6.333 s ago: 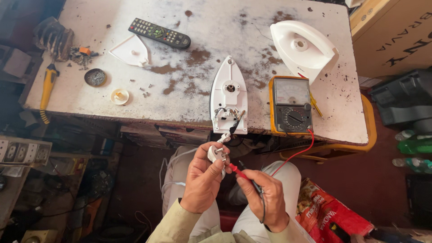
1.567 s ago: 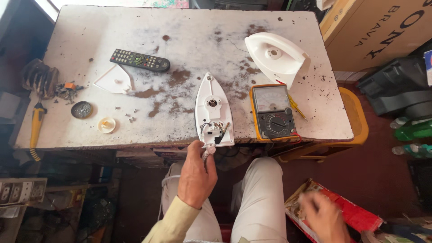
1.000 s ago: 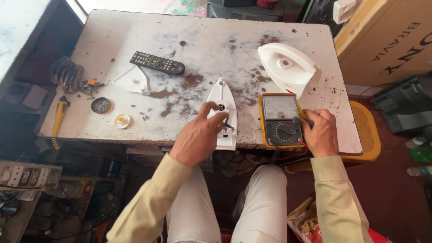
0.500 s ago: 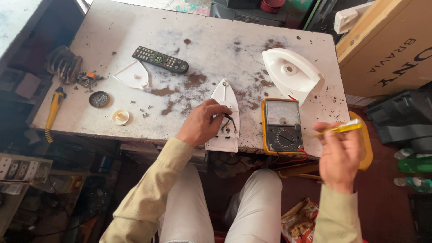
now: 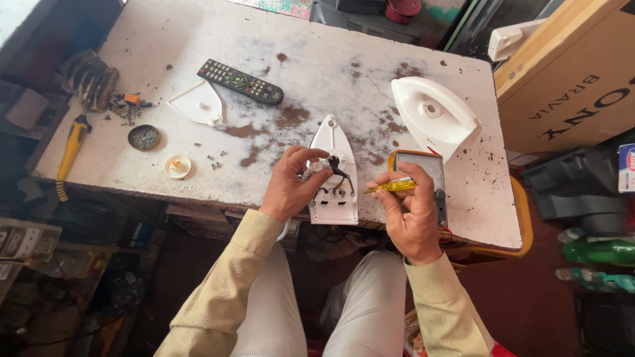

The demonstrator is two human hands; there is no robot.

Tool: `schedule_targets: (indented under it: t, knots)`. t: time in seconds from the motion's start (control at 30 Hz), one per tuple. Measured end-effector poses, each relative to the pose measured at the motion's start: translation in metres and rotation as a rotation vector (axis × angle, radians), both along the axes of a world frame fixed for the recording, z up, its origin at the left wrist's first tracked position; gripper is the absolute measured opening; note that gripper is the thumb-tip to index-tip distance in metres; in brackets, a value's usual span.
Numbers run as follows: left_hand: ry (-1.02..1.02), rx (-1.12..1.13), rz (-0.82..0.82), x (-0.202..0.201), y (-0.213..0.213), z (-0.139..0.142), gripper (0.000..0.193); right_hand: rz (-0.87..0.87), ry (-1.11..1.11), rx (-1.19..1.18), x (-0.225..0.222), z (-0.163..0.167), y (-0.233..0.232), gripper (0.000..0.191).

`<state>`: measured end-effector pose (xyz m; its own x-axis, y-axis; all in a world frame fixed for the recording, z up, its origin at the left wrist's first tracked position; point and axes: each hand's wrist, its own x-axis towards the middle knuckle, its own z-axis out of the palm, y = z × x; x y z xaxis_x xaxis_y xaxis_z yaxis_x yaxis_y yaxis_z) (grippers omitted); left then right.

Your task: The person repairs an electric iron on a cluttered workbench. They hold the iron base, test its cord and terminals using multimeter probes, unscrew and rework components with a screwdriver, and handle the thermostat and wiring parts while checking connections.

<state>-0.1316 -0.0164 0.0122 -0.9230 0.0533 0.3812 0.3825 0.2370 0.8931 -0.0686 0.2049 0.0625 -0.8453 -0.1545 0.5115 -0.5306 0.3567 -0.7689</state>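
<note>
One iron base [image 5: 334, 173] steadied by left hand [image 5: 291, 186]; right hand [image 5: 410, 211] fingers grasp one yellow screwdriver [image 5: 391, 187].

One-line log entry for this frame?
left hand: steadies white iron base | right hand: holds yellow screwdriver | multimeter: under right hand | table

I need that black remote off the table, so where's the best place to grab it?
Take the remote control across its narrow width at the middle, coming from above. It lies flat and slanted on the table, with both long edges free, apart from the white cover piece.
</note>
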Motion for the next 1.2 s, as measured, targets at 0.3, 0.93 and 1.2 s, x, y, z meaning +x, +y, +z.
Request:
schedule_targets:
  t: [0.3, 0.93, 1.2]
  knots:
    - [-0.144, 0.140, -0.072, -0.006, -0.004, -0.008, 0.028, -0.006, -0.045, 0.053, -0.009, -0.006, -0.007, 0.053]
    - [-0.118, 0.152, -0.070, -0.007, -0.006, -0.011, 0.028, -0.107, -0.033, 0.078, -0.014, -0.012, -0.013, 0.051]
    - [-0.132, 0.132, -0.060, -0.006, -0.007, -0.009, 0.028, -0.131, -0.008, 0.131, -0.015, -0.013, -0.013, 0.052]
